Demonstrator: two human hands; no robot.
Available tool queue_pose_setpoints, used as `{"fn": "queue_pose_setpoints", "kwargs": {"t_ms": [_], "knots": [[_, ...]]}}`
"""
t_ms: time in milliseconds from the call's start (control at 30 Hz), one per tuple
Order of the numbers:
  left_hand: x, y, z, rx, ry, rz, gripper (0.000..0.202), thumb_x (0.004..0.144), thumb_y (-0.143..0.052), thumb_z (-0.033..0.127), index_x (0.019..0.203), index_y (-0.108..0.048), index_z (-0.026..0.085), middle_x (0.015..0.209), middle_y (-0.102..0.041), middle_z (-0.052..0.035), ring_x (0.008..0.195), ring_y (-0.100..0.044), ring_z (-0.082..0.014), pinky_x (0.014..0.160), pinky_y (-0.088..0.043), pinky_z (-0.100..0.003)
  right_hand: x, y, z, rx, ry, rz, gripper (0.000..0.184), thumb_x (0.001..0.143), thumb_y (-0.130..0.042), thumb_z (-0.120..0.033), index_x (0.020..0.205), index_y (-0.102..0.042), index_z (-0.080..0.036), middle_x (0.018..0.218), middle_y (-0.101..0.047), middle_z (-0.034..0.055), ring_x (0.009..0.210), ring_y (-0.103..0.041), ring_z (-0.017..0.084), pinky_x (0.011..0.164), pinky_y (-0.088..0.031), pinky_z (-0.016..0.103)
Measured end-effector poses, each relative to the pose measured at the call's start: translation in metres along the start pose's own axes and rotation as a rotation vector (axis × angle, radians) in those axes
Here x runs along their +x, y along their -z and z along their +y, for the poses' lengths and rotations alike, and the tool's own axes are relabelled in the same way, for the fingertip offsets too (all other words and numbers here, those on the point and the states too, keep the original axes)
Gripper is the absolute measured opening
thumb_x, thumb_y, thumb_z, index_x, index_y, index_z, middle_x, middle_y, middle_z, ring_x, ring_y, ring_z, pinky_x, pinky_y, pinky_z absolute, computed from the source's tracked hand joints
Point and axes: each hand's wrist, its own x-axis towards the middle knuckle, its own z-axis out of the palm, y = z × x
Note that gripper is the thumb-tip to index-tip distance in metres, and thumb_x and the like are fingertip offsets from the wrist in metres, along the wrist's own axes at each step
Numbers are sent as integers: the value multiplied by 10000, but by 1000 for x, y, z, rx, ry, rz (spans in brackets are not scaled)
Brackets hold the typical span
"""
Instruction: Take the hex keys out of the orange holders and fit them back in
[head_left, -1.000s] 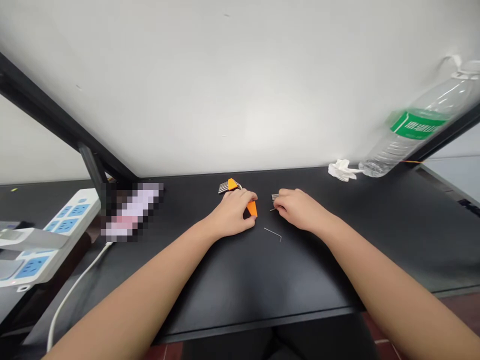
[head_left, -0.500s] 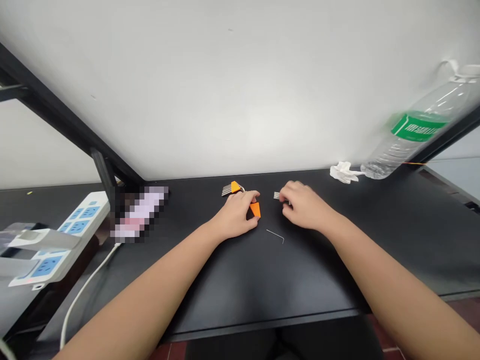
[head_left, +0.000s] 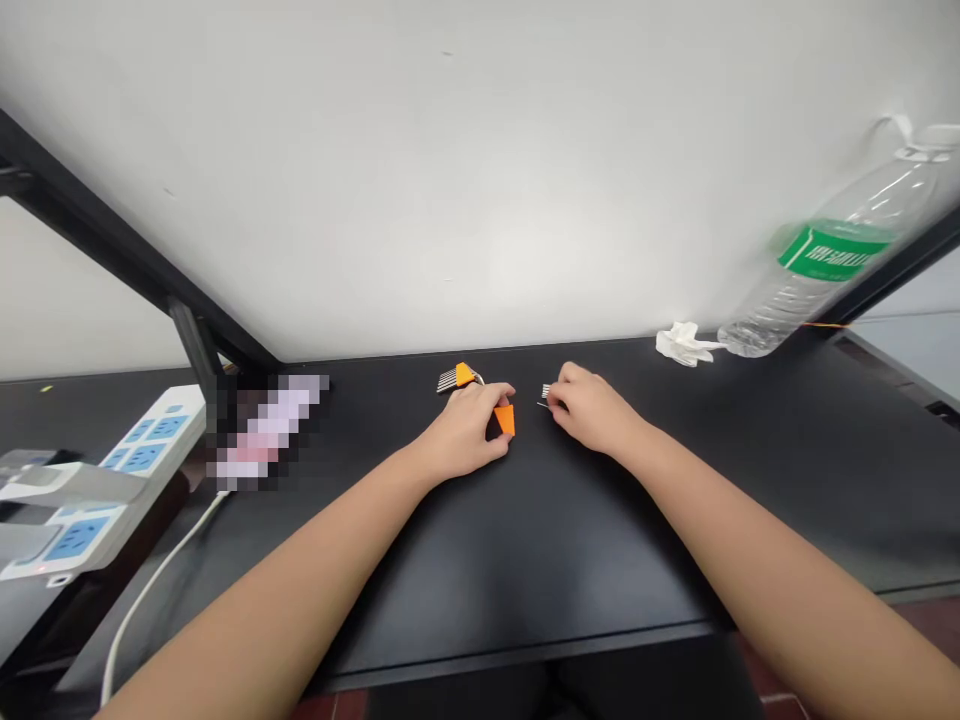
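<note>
My left hand point(head_left: 466, 430) is on the black tabletop, its thumb and index finger closed round an orange plastic hex key holder point(head_left: 505, 420). Just beyond its knuckles lies another orange holder point(head_left: 464, 374) with a row of metal hex keys point(head_left: 448, 380) sticking out to the left. My right hand point(head_left: 592, 410) is closed in a pinch on a thin hex key point(head_left: 542, 405), whose end pokes out to the left of the fingertips. Right behind it, a few short metal key ends point(head_left: 546, 391) show; the hand hides the rest of them.
A white power strip point(head_left: 112, 500) with plugs is at the left, next to a pixelated phone-like object point(head_left: 274, 430) on a white cable point(head_left: 154, 590). Crumpled tissue point(head_left: 684, 344) and a large plastic bottle point(head_left: 825, 255) stand by the wall at the right. Black frame bars rise on both sides.
The hex key that lay on the table between my hands is now in my right hand's fingers, lifted from its spot. My left hand stays at the orange holder.
</note>
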Motion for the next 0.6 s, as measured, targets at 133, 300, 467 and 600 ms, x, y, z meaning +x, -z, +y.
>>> {"fn": "queue_pose_setpoints", "kwargs": {"t_ms": [133,300,467,600], "knots": [[0,1,1,1,-3,-6,520,816,-672,250,1321,-551,211,1263,-649,-103,1195,-588,-297,1084,-458,-490,4,-4,14,-22,-88,76,134,927,-631,-224,1052,-665,-192,1152,-572,115,1020,-563,271,870,-467,395],[-1,2,0,-12,5,-25,520,830,-671,257,1336,-557,211,1304,-633,-106,1222,-579,-300,1093,-458,-474,2,-6,25,136,-123,-8,242,944,-574,-180,1175,-644,-180,1217,-585,130,1114,-571,272,952,-481,384],[-2,2,-4,-86,65,-51,584,845,-692,299,1404,-536,235,1315,-628,-114,1229,-577,-305,1026,-502,-445,1,1,32,208,-146,-5,223,965,-519,-188,1118,-681,-201,1160,-634,98,1038,-616,228,907,-481,337],[-1,-1,-8,-123,57,0,484,862,-692,309,1329,-583,247,1246,-651,-89,1158,-610,-272,984,-517,-413,2,10,45,175,-250,-16,206,954,-522,-213,926,-726,-198,1010,-665,79,876,-625,197,801,-462,310]]}}
